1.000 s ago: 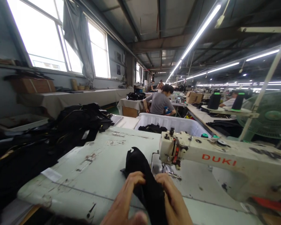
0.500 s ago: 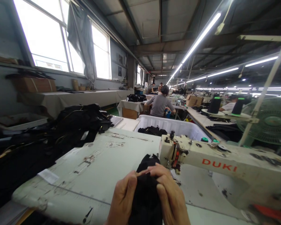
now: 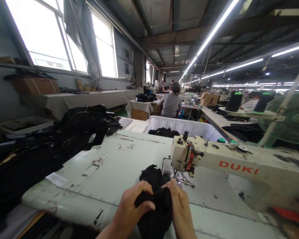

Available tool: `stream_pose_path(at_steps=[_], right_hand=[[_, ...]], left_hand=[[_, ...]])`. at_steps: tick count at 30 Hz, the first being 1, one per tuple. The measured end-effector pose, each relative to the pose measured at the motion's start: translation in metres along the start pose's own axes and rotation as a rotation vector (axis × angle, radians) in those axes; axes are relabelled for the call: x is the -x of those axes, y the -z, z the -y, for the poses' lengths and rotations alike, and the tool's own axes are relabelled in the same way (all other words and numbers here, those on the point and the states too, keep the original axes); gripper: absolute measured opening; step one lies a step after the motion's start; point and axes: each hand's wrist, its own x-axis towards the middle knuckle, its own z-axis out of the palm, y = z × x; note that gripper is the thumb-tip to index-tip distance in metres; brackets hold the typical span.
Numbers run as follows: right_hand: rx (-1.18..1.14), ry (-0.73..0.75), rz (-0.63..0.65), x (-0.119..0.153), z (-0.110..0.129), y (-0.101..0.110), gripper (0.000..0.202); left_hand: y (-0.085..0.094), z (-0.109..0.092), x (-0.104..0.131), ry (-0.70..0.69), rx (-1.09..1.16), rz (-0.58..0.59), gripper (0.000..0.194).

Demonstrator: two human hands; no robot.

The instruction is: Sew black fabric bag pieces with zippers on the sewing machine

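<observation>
A piece of black fabric (image 3: 153, 217) is held between my two hands at the front edge of the pale green sewing table (image 3: 129, 159). My left hand (image 3: 136, 204) pinches its left side, thumb and fingers around a fold. On the right side, my right hand (image 3: 178, 205) grips the cloth with the fingertips close together. The fabric's ragged upper end lies on the table, just left of the needle area of the sewing machine (image 3: 189, 154), and does not reach under the presser foot. Its lower end hangs toward me.
A heap of black garments (image 3: 77, 132) covers the left side. Behind the table stands a white bin (image 3: 196, 125) with black cloth inside. Thread cones (image 3: 234, 102) and a fan (image 3: 295, 116) are at the right. A person in grey (image 3: 171, 103) sits farther back.
My left hand has opened its grip wider around the fold, and my right hand has turned more upright. The fabric has shifted slightly left of the machine head, exposing the needle plate.
</observation>
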Motion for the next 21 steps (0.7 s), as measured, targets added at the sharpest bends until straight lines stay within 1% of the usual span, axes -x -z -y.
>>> stream_pose_path(at_steps=[2, 3, 5, 6, 7, 8, 9, 11, 13, 15, 17, 19, 21], right_hand=[[0.046, 0.073, -0.004, 0.003, 0.002, 0.0, 0.053], [0.078, 0.151, -0.017, 0.005, 0.003, 0.002, 0.053], [0.151, 0.368, -0.068, 0.01, 0.004, 0.009, 0.048], [0.198, 0.484, -0.089, 0.013, 0.004, 0.013, 0.042], [0.256, 0.588, -0.085, 0.015, 0.004, 0.017, 0.036], [0.321, 0.665, -0.049, 0.018, 0.003, 0.02, 0.031], [0.381, 0.7, 0.004, 0.019, 0.002, 0.024, 0.026], [0.455, 0.674, 0.111, 0.022, 0.002, 0.028, 0.018], [0.439, 0.59, 0.157, 0.023, 0.003, 0.03, 0.021], [0.366, 0.535, 0.169, 0.023, 0.007, 0.032, 0.029], [0.287, 0.526, 0.177, 0.023, 0.011, 0.033, 0.034], [0.224, 0.538, 0.173, 0.024, 0.014, 0.035, 0.038], [0.182, 0.529, 0.141, 0.025, 0.015, 0.036, 0.04]], left_hand=[[-0.005, 0.003, 0.002, 0.034, -0.023, -0.084, 0.057], [-0.006, 0.003, 0.002, 0.06, -0.029, -0.119, 0.057], [-0.009, 0.004, 0.001, 0.102, -0.038, -0.173, 0.054], [-0.01, 0.004, 0.0, 0.111, -0.041, -0.186, 0.052], [-0.011, 0.004, -0.001, 0.114, -0.043, -0.189, 0.051], [-0.013, 0.003, -0.001, 0.109, -0.045, -0.181, 0.051], [-0.014, 0.003, -0.001, 0.1, -0.044, -0.162, 0.052], [-0.017, 0.001, 0.0, 0.068, -0.034, -0.099, 0.056], [-0.018, 0.0, 0.001, 0.027, -0.013, -0.007, 0.062], [-0.015, 0.0, 0.001, -0.009, 0.017, 0.101, 0.071], [-0.013, 0.002, -0.001, -0.013, 0.032, 0.203, 0.081], [-0.011, 0.005, -0.002, 0.025, 0.019, 0.276, 0.087], [-0.011, 0.008, -0.002, 0.081, 0.004, 0.304, 0.087]])
